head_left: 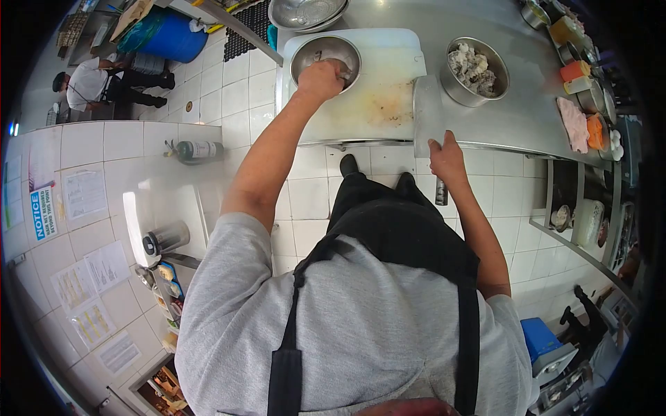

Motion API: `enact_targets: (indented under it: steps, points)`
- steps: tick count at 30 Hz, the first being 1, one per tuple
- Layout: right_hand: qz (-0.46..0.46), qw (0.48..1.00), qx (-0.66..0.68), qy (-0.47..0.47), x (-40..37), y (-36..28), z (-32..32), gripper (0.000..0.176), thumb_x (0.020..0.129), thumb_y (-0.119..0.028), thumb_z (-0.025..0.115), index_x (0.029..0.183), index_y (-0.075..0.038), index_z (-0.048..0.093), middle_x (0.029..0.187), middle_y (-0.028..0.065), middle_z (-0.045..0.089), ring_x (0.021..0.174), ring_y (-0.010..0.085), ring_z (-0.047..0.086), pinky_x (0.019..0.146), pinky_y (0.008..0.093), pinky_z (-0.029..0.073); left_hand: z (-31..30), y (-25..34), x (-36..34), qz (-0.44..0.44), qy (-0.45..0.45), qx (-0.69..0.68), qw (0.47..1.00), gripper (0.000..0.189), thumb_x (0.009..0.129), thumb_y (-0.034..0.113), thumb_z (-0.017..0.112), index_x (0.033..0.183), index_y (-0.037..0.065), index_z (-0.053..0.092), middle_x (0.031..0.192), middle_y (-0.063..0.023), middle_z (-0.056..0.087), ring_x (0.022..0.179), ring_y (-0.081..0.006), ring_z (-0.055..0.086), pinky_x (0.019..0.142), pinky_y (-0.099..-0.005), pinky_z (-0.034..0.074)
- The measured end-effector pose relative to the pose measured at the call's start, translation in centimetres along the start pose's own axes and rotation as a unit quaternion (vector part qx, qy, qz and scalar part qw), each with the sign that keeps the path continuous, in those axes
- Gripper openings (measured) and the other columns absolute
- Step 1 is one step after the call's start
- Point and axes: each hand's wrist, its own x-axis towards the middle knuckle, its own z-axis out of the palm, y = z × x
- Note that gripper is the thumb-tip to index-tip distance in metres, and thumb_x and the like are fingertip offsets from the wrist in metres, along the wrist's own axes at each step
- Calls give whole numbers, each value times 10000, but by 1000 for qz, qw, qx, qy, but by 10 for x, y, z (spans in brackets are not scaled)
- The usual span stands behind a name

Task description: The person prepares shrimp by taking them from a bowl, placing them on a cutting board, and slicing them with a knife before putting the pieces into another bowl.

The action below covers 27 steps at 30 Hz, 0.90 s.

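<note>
My left hand (322, 80) reaches into a steel bowl (298, 64) on the left half of the white cutting board (347, 128). Its fingers are curled down inside, and what they hold is hidden; small greyish bits show beside them. In my right hand (448, 161) is the dark handle of a cleaver (427, 114), fingers wrapped round it. The broad blade lies over the board's right edge, pointing away from me. To the right of the blade, a deep steel pot (452, 84) holds a heap of pale grey, lumpy pieces (475, 68).
A steel counter (534, 114) carries the board. Stacked metal basins (305, 15) stand behind it. Pink cloth (572, 125), an orange item (595, 132) and several containers line the right end. A co-worker (87, 83) stands far left, near a blue barrel (166, 36).
</note>
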Motion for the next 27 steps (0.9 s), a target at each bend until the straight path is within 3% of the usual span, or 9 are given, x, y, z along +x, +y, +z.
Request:
enact_targets:
  steps: [5, 10, 14, 17, 22, 27]
  points:
    - [-9, 1000, 3, -1, 4, 6, 1, 602, 1018, -266, 634, 1406, 169, 485, 1143, 455, 673, 1136, 594, 663, 1001, 572, 537, -5, 3, -1, -35, -33, 42, 998, 321, 898, 311, 702, 1183, 174, 757, 1149, -193, 785, 1120, -384, 748, 972, -497, 595]
    - [-19, 1000, -11, 1, 6, 6, 0, 635, 1016, -270, 638, 1434, 176, 465, 1152, 458, 672, 1144, 590, 664, 1006, 571, 536, -4, 12, 2, -89, -8, 30, 996, 451, 918, 352, 716, 1284, 89, 717, 1248, -207, 767, 1193, -393, 731, 1008, -504, 592]
    - [-14, 1000, -7, -10, 8, 9, 0, 628, 1016, -274, 638, 1429, 168, 469, 1145, 457, 673, 1136, 593, 665, 1000, 575, 534, -8, 14, 2, -116, -13, 15, 993, 463, 938, 378, 711, 1256, 41, 714, 1270, -210, 759, 1200, -391, 728, 1013, -501, 591]
    - [-14, 1000, 1, -9, 8, 9, -2, 601, 1016, -273, 637, 1406, 158, 483, 1137, 458, 671, 1128, 599, 662, 990, 584, 533, -6, 11, 6, -121, 22, 23, 992, 442, 935, 387, 720, 1243, 70, 725, 1238, -216, 766, 1177, -399, 733, 1004, -502, 594]
    - [8, 1000, 0, -27, 6, 1, -6, 558, 1016, -270, 637, 1364, 147, 505, 1130, 455, 671, 1120, 606, 657, 980, 597, 528, 1, 14, 14, -35, -20, 35, 999, 307, 922, 327, 703, 1188, 176, 739, 1160, -189, 784, 1123, -411, 742, 976, -514, 594]
    - [-15, 1000, -4, -22, 9, 3, -6, 520, 1020, -279, 636, 1332, 119, 516, 1129, 440, 678, 1111, 607, 655, 976, 606, 522, -3, 20, 13, -61, -10, -2, 998, 291, 918, 284, 658, 1165, 149, 734, 1164, -189, 786, 1103, -404, 753, 968, -511, 595]
